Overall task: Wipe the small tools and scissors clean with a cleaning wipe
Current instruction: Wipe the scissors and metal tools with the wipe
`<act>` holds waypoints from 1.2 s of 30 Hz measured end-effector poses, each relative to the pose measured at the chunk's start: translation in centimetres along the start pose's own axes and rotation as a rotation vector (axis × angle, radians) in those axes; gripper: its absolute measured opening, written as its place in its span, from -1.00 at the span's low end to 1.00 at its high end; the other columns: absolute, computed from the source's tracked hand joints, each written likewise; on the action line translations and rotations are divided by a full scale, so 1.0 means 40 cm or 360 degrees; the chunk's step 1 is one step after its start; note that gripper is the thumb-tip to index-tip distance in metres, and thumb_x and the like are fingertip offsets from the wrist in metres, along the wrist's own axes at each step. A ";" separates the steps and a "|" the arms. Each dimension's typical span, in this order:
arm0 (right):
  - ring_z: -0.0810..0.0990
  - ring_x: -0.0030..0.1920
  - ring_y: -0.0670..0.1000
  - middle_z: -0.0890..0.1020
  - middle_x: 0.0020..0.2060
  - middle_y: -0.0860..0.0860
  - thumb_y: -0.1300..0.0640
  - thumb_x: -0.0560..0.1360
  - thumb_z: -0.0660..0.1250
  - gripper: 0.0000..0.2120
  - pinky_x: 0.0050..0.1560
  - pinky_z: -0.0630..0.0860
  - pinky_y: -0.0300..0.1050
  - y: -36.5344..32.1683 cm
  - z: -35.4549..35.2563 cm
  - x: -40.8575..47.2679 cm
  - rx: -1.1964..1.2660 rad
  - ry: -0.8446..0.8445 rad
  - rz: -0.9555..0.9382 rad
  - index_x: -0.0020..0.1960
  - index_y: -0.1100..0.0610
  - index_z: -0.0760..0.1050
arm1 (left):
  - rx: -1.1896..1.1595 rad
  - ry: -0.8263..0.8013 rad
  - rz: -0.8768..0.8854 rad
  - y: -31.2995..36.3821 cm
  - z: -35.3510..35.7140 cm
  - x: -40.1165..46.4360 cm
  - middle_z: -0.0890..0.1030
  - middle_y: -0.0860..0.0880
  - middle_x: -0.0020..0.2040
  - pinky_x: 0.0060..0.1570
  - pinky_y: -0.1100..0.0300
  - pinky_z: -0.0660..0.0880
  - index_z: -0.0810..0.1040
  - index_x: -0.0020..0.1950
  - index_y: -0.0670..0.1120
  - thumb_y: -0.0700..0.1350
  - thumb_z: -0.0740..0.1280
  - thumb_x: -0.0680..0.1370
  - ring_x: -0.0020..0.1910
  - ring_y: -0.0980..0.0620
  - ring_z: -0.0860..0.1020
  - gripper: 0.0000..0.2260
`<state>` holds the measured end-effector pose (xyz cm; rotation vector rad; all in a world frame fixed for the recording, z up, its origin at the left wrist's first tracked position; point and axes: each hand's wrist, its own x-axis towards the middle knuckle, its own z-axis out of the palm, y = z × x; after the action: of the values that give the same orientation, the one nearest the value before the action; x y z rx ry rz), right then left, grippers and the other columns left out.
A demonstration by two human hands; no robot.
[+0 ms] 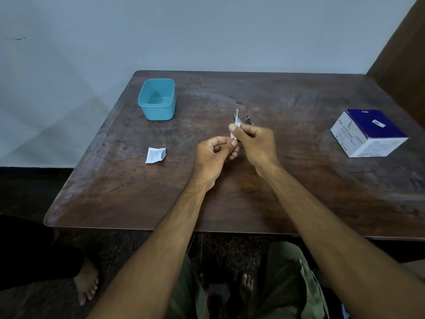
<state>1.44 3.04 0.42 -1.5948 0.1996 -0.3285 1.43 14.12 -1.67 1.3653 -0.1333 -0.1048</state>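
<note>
Reaching forward over the wooden table (230, 199), both bare forearms are converging near its middle, the hands meeting above the tabletop. The right hand (257, 143) is curling into a loose fist, its thumb and forefinger pinching a white cleaning wipe (233, 134) folded around a slim pale tool (236, 116), whose tip is poking up past the thumb and pointing away from the person. The left hand (212, 155) is also curling, knuckles up, its thumb and fingertips pressing together on the lower end of the same tool just beside the right thumb; exactly what kind of tool it is cannot be told. Just beyond the right hand, small dark-handled scissors (249, 119) are lying on the table, partly hidden by the knuckles, with a bit of yellow showing beside them. Left of the hands, a torn white wipe wrapper (156, 154) is lying flat on the table. Farther left and toward the table's far edge, an open teal plastic container (157, 100) is standing upright. Well to the right of the hands, a blue and white box of alcohol swabs (368, 133) is sitting near the table's right edge.
</note>
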 end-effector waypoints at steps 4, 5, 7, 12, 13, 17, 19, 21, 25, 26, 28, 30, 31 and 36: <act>0.58 -0.36 -0.16 0.67 -0.35 0.02 0.09 0.45 0.45 -0.84 -0.34 0.45 -0.35 -0.025 -0.002 0.028 -0.0098 0.0179 -0.0088 -0.23 0.17 0.67 | 0.0086 0.0047 0.0024 -0.004 0.007 -0.003 0.63 -0.07 -0.32 -0.28 0.34 0.54 0.60 -0.11 -0.22 -0.30 0.37 0.53 -0.39 0.15 0.56 -0.96; 0.59 -0.36 -0.14 0.68 -0.35 0.04 0.10 0.44 0.45 -0.85 -0.36 0.44 -0.36 -0.030 -0.001 0.033 -0.0079 0.0194 -0.0081 -0.23 0.17 0.66 | 0.0101 0.0060 0.0032 -0.006 0.008 -0.003 0.64 -0.07 -0.31 -0.27 0.33 0.54 0.60 -0.11 -0.22 -0.29 0.38 0.53 -0.39 0.15 0.57 -0.97; 0.58 -0.38 -0.15 0.67 -0.37 0.02 0.10 0.43 0.47 -0.87 -0.38 0.44 -0.35 -0.033 0.003 0.030 -0.0109 0.0188 -0.0046 -0.26 0.12 0.65 | 0.0117 0.0087 0.0045 -0.007 0.009 -0.004 0.64 -0.07 -0.31 -0.25 0.31 0.56 0.61 -0.10 -0.24 -0.29 0.38 0.53 -0.38 0.14 0.57 -0.97; 0.46 -0.47 -0.07 0.55 -0.45 0.07 0.14 0.42 0.49 -0.77 -0.46 0.45 -0.24 -0.011 0.002 -0.008 -0.0017 0.0087 0.0137 -0.27 0.30 0.59 | 0.0151 0.0084 0.0043 -0.012 0.010 -0.001 0.64 -0.06 -0.32 -0.26 0.29 0.55 0.62 -0.14 -0.19 -0.27 0.39 0.53 -0.39 0.14 0.57 -0.95; 0.47 -0.47 -0.08 0.57 -0.43 0.06 0.12 0.42 0.49 -0.77 -0.46 0.45 -0.26 -0.017 0.001 -0.005 -0.0017 0.0102 0.0159 -0.29 0.27 0.59 | 0.0167 0.0083 0.0047 -0.013 0.010 0.000 0.64 -0.05 -0.32 -0.26 0.29 0.55 0.62 -0.15 -0.16 -0.27 0.39 0.53 -0.39 0.13 0.57 -0.94; 0.53 -0.36 -0.08 0.63 -0.32 0.09 0.03 0.43 0.47 -0.78 -0.47 0.39 -0.37 -0.057 0.002 0.041 0.0032 0.0184 0.0234 -0.31 0.12 0.61 | 0.0201 0.0077 0.0062 -0.007 0.011 -0.002 0.64 -0.06 -0.32 -0.26 0.31 0.55 0.61 -0.12 -0.18 -0.27 0.38 0.54 -0.38 0.13 0.57 -0.95; 0.51 -0.37 -0.07 0.61 -0.32 0.11 0.03 0.43 0.47 -0.78 -0.49 0.37 -0.35 -0.058 0.002 0.054 0.0090 0.0176 0.0262 -0.31 0.14 0.61 | 0.0190 0.0088 0.0057 -0.006 0.011 -0.003 0.64 -0.07 -0.31 -0.26 0.32 0.55 0.61 -0.10 -0.19 -0.27 0.37 0.54 -0.38 0.14 0.58 -0.96; 0.48 -0.40 -0.07 0.60 -0.34 0.09 0.03 0.42 0.49 -0.78 -0.44 0.37 -0.28 -0.041 -0.001 0.045 0.0114 0.0128 0.0312 -0.32 0.13 0.61 | 0.0195 0.0095 0.0051 -0.008 0.011 -0.003 0.64 -0.08 -0.31 -0.26 0.32 0.55 0.61 -0.09 -0.21 -0.27 0.37 0.54 -0.38 0.14 0.57 -0.96; 0.47 -0.41 -0.02 0.56 -0.40 0.06 0.07 0.41 0.50 -0.79 -0.36 0.41 -0.18 0.006 -0.008 0.002 0.0172 -0.0040 0.0405 -0.34 0.13 0.58 | 0.0186 0.0099 0.0047 -0.012 0.013 0.001 0.64 -0.10 -0.30 -0.30 0.33 0.52 0.62 -0.11 -0.19 -0.26 0.36 0.55 -0.39 0.14 0.57 -0.93; 0.48 -0.39 0.00 0.57 -0.39 0.08 0.07 0.40 0.50 -0.80 -0.33 0.42 -0.16 0.007 -0.009 -0.001 0.0175 -0.0044 0.0402 -0.33 0.13 0.59 | 0.0189 0.0101 0.0050 -0.013 0.014 0.001 0.64 -0.09 -0.30 -0.30 0.33 0.52 0.62 -0.12 -0.18 -0.26 0.36 0.55 -0.39 0.14 0.57 -0.93; 0.52 -0.31 0.03 0.62 -0.32 0.12 0.03 0.39 0.50 -0.80 -0.29 0.41 -0.14 -0.004 -0.012 0.009 0.0179 0.0011 0.0379 -0.26 0.15 0.63 | 0.0199 0.0105 0.0057 -0.011 0.015 -0.002 0.64 -0.09 -0.31 -0.28 0.31 0.55 0.62 -0.10 -0.18 -0.24 0.37 0.55 -0.38 0.14 0.57 -0.94; 0.56 -0.25 -0.01 0.69 -0.21 0.16 -0.03 0.39 0.50 -0.79 -0.32 0.40 -0.20 -0.028 -0.015 0.028 0.0150 0.0072 0.0355 -0.22 0.13 0.65 | 0.0195 0.0114 0.0059 -0.007 0.015 -0.006 0.64 -0.08 -0.30 -0.25 0.30 0.57 0.62 -0.08 -0.19 -0.23 0.37 0.55 -0.37 0.13 0.58 -0.95; 0.57 -0.24 -0.03 0.70 -0.17 0.16 -0.04 0.39 0.50 -0.78 -0.35 0.39 -0.23 -0.037 -0.015 0.036 0.0132 0.0081 0.0347 -0.21 0.12 0.65 | 0.0186 0.0118 0.0060 -0.005 0.014 -0.007 0.64 -0.08 -0.30 -0.25 0.31 0.57 0.62 -0.08 -0.20 -0.24 0.37 0.55 -0.37 0.13 0.58 -0.95; 0.51 -0.35 -0.08 0.61 -0.36 0.03 0.03 0.39 0.50 -0.83 -0.38 0.38 -0.25 -0.014 -0.013 0.008 0.0091 0.0021 0.0372 -0.26 0.11 0.63 | 0.0160 0.0146 0.0065 -0.008 0.012 -0.002 0.63 -0.06 -0.33 -0.30 0.33 0.54 0.62 -0.11 -0.20 -0.26 0.36 0.55 -0.41 0.15 0.56 -0.93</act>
<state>1.51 2.47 1.00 -1.4958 0.3797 -0.1619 1.26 13.60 -1.91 1.4642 -0.0907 -0.0012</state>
